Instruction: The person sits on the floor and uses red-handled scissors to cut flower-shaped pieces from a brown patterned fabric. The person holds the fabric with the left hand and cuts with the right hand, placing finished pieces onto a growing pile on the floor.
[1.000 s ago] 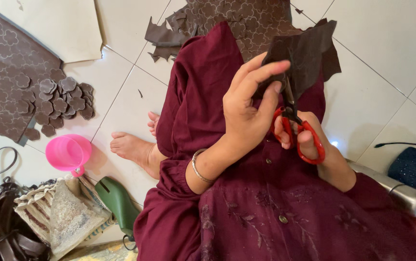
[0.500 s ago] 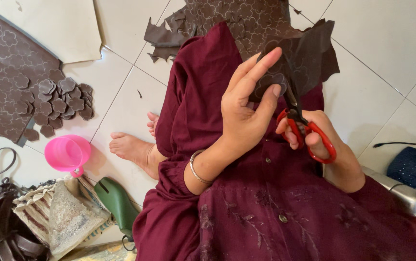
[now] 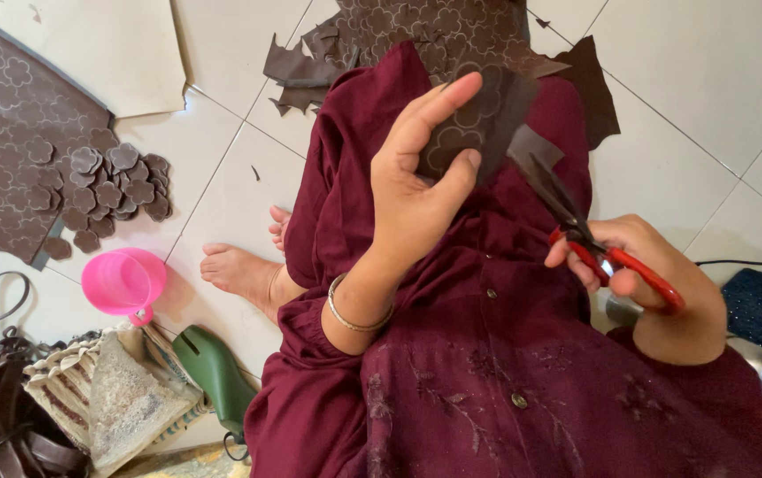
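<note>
Your brown leather piece (image 3: pixel 478 124), stamped with flower outlines, is up in front of you over your lap, pinched in your left hand (image 3: pixel 416 190) with the thumb pressed on its near face and the fingers behind it. Your right hand (image 3: pixel 642 265) is wrapped around the red handles of the scissors (image 3: pixel 576 226), fingers through the loops and closed on them, and the dark blades point up and left with their tips right at the lower edge of the piece; whether the blades are parted or meeting there, I cannot tell from this angle. A thin metal bangle (image 3: pixel 354 314) sits on your left wrist, and the maroon dress (image 3: pixel 487 381) fills the space beneath both hands. Beyond your knees, on the white tiled floor (image 3: pixel 708 80), lies a larger embossed brown sheet (image 3: pixel 434 35) with ragged offcuts beside it. Off to your left you have a heap of cut-out flower shapes (image 3: pixel 115 181) resting on another patterned sheet (image 3: pixel 9 150). Nearer you, a pink cup (image 3: pixel 123 281) sits just beside your bare foot (image 3: pixel 239 274), with a green handled tool (image 3: pixel 213 372) and a woven bag (image 3: pixel 107 398) below it.
</note>
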